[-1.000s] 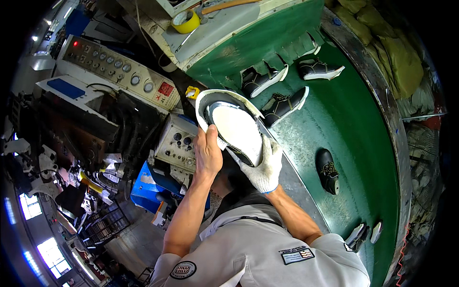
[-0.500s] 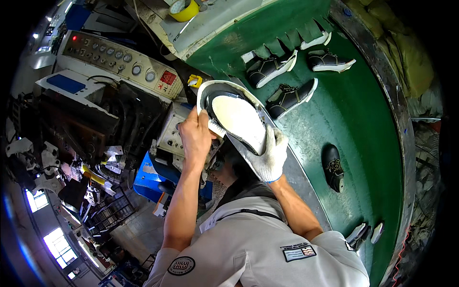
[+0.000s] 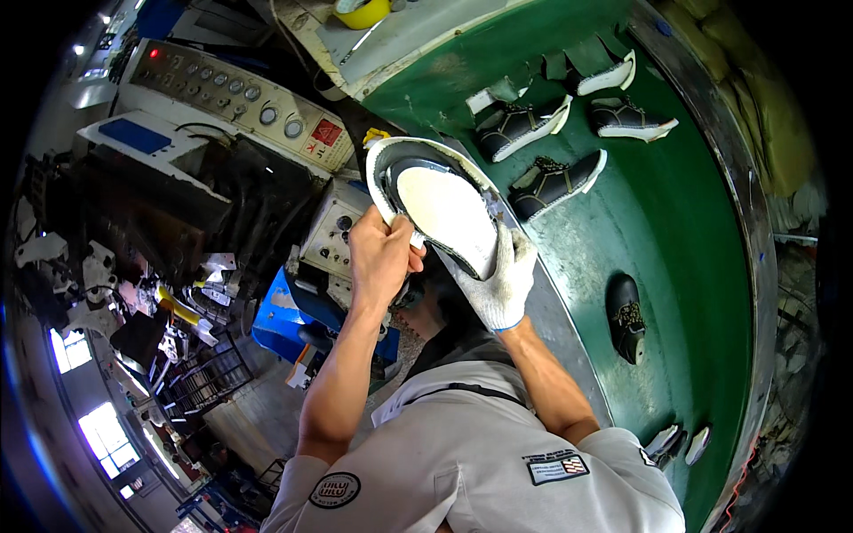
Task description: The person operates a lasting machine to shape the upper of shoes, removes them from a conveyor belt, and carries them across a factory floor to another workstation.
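A black shoe [image 3: 444,209] with a long cream bottom piece is held up in front of me, underside facing me. A white rim [image 3: 377,169] curves around its far end and left side. My left hand [image 3: 380,258], bare, has its fingers curled in a pinch on this rim at the shoe's left edge. My right hand [image 3: 503,282], in a white knit glove, is closed around the near right end of the shoe, with the thumb along its near end. The upper's far side is hidden beneath.
On the green bench [image 3: 569,258] to the right lie several black shoes with white soles; a black shoe [image 3: 626,315] sits nearer. A machine panel with gauges [image 3: 235,86] stands at the left, with a control box [image 3: 338,231] below it. A yellow tape roll [image 3: 362,12] lies at the far edge.
My left hand has shifted slightly right along the shoe's edge, its fingers more tightly curled on the rim. My right hand keeps its hold. The surroundings have moved a little in view.
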